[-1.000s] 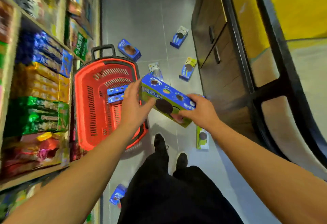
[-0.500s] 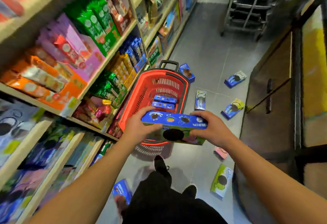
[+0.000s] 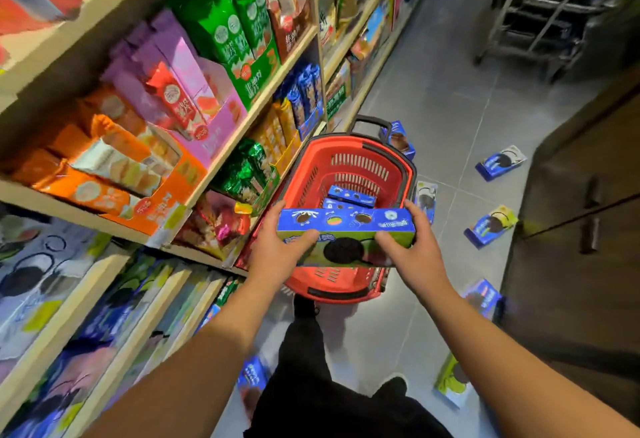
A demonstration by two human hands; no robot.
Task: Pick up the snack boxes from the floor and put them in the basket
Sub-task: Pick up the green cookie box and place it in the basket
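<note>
A shop aisle: long wooden shelves [image 3: 221, 160] crammed with bright packets of biscuits and snacks, a red shopping basket [image 3: 349, 157] on grey floor tiles [image 3: 450, 98], a metal trolley rack [image 3: 547, 12] beyond.

Both hands [image 3: 346, 250] gripping, arms extended forward

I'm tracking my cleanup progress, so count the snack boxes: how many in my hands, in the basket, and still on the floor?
Held box, between left hand and right hand: 1
Boxes in the basket: 2
Boxes on the floor, those visible: 7
Total: 10
</note>
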